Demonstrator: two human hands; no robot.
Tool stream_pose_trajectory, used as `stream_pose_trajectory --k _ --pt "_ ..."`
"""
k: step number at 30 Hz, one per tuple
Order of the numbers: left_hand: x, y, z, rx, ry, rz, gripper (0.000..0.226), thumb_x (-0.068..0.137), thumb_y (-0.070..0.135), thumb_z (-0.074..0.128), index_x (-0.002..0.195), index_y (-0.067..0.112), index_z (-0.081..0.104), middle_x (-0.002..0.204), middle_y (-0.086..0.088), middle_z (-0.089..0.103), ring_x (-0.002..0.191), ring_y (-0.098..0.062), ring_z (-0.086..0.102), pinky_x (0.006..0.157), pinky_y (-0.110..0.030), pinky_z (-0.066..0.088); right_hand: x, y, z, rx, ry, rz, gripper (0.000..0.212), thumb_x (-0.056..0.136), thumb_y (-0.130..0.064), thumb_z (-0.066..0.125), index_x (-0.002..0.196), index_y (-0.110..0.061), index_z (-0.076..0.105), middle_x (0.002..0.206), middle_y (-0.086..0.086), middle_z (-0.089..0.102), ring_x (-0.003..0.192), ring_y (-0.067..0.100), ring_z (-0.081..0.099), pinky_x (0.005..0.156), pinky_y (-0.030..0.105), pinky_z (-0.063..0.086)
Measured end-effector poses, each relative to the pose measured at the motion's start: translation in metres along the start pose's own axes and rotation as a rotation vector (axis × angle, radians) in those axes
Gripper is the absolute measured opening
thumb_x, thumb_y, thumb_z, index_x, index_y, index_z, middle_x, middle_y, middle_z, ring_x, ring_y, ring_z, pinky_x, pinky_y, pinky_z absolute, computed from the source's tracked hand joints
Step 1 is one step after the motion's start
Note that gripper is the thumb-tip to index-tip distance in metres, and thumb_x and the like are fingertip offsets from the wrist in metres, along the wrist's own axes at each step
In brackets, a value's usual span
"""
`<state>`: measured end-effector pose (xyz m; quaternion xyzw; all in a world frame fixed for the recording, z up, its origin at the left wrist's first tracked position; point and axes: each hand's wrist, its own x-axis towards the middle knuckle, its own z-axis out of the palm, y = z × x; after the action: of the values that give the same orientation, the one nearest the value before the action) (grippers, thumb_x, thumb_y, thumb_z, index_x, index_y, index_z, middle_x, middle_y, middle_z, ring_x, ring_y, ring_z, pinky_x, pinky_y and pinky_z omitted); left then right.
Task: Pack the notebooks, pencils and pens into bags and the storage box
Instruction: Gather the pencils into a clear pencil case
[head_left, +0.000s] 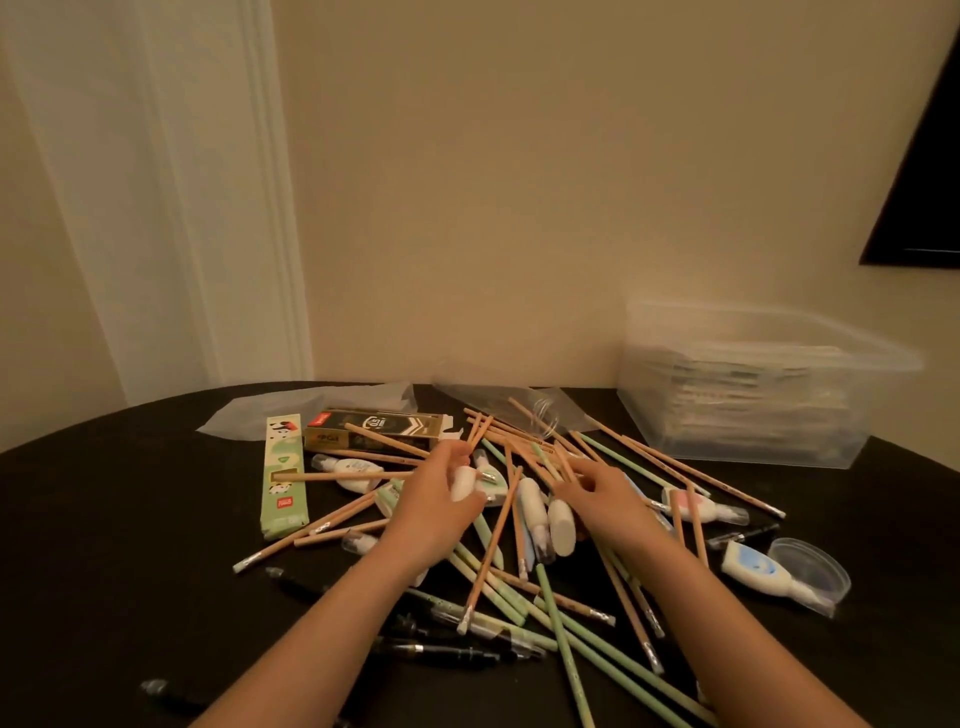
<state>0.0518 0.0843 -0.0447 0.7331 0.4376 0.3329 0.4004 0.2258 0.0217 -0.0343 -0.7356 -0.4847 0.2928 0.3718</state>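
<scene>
Near edge: black pens (457, 652) lie flat on the dark table (104, 519), between the two forearms. Green pencils (566, 644) fan over them, ends pointing toward me.

Mid-heap, left hand (441, 493): fingers curled round a white correction tape (462, 483), solid hold. Wooden pencils (519, 436) cross just past its fingertips.

Right hand (605, 499): palm down on the heap, fingers bent into the wooden pencils and touching them. I can't tell whether it actually grips any.

Between the hands, two more white dispensers (535, 512) lie side by side in the pile.

Right of the right hand: a pink correction tape (696, 506) under a couple of wooden pencils. Nearer me on the same side, a blue correction tape (753, 569) rests against a small clear tub (815, 566).

Left side: a green pencil carton (284, 473) lies flat, long axis running away from me, with one wooden pencil across it. Just behind it sits a black-and-gold pen box (374, 431), right end flap open.

Far edge: clear plastic bags (311, 405) lie flat behind the cartons and the heap.

Far right: the storage box (743, 405), clear plastic, stands near the wall, well apart from both hands. Something is stacked inside; I find it too blurred to identify.
</scene>
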Motion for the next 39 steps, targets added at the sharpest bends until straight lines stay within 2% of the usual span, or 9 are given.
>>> stream_pose_trajectory --k 4,9,14,17,21,28,32,35,39 --pt "0.001 -0.003 0.000 0.011 0.014 0.041 0.046 0.088 0.010 0.061 0.129 0.023 0.047 0.134 0.006 0.049 0.125 -0.008 0.044 0.101 -0.023 0.036 0.005 0.005 -0.001 0.072 0.028 -0.015 0.043 0.096 -0.015 0.051 0.139 -0.019 0.044 0.091 -0.007 0.058 0.070 0.004 0.056 0.044 0.007 0.040" --pt "-0.006 0.004 0.002 0.057 0.053 0.097 0.032 0.092 0.016 0.055 0.121 0.025 0.051 0.124 0.011 0.050 0.117 -0.003 0.042 0.094 -0.021 0.034 0.003 0.010 -0.008 0.200 0.075 -0.005 0.041 0.095 -0.010 0.050 0.135 -0.017 0.048 0.095 0.007 0.064 0.068 0.011 0.062 0.057 0.017 0.051" --pt "-0.010 0.010 0.003 0.073 0.036 0.139 0.026 0.092 0.017 0.054 0.117 0.025 0.053 0.117 0.015 0.049 0.112 0.002 0.040 0.091 -0.019 0.033 0.000 0.007 -0.016 -0.062 0.262 -0.170 0.020 0.094 -0.018 0.055 0.111 -0.021 0.065 0.078 -0.004 0.064 0.070 0.007 0.059 0.058 0.018 0.045" --pt "-0.012 0.011 0.003 0.065 0.004 0.121 0.024 0.091 0.017 0.055 0.113 0.025 0.054 0.117 0.013 0.051 0.113 -0.001 0.043 0.090 -0.020 0.034 0.001 0.006 -0.021 -0.129 0.376 -0.219 0.011 0.094 -0.023 0.056 0.096 -0.024 0.066 0.079 -0.002 0.066 0.076 0.014 0.062 0.070 0.032 0.053" --pt "-0.012 0.016 0.004 0.028 -0.015 0.120 0.020 0.091 0.018 0.056 0.110 0.023 0.056 0.119 0.007 0.057 0.116 -0.007 0.049 0.094 -0.024 0.038 0.005 0.000 -0.030 -0.134 0.447 -0.234 0.024 0.093 -0.037 0.054 0.080 -0.021 0.066 0.076 0.000 0.064 0.074 0.016 0.060 0.070 0.039 0.051" --pt "-0.013 0.028 0.000 0.021 -0.002 0.186 0.017 0.093 0.022 0.054 0.109 0.022 0.059 0.110 0.009 0.060 0.106 -0.006 0.054 0.090 -0.022 0.042 0.002 -0.028 -0.028 -0.036 0.264 -0.263 0.034 0.097 -0.032 0.048 0.077 -0.010 0.063 0.065 0.001 0.055 0.060 0.012 0.048 0.062 0.030 0.042" --pt "-0.013 0.021 0.002 0.363 -0.043 0.169 0.018 0.092 0.027 0.056 0.109 0.024 0.060 0.116 0.006 0.055 0.111 -0.009 0.048 0.095 -0.027 0.042 0.006 -0.025 -0.022 -0.187 0.218 -0.265 0.030 0.100 -0.031 0.039 0.081 -0.015 0.056 0.071 0.000 0.054 0.064 0.015 0.050 0.067 0.041 0.049" --pt "-0.015 0.018 0.007 0.694 -0.013 0.216 0.022 0.089 0.040 0.057 0.107 0.027 0.060 0.125 0.006 0.048 0.123 -0.013 0.037 0.101 -0.031 0.034 0.009 -0.013 -0.018 -0.379 0.137 -0.225 0.021 0.099 -0.025 0.043 0.096 -0.014 0.061 0.078 -0.001 0.057 0.067 0.012 0.051 0.062 0.030 0.044" --pt "-0.016 0.017 0.018 0.889 0.015 0.241 0.032 0.088 0.046 0.054 0.109 0.023 0.061 0.131 0.003 0.044 0.124 -0.017 0.033 0.102 -0.034 0.031 0.014 -0.001 -0.016 -0.488 0.037 -0.126 0.011 0.090 -0.017 0.058 0.094 -0.014 0.068 0.089 0.002 0.064 0.080 0.012 0.057 0.074 0.027 0.050"
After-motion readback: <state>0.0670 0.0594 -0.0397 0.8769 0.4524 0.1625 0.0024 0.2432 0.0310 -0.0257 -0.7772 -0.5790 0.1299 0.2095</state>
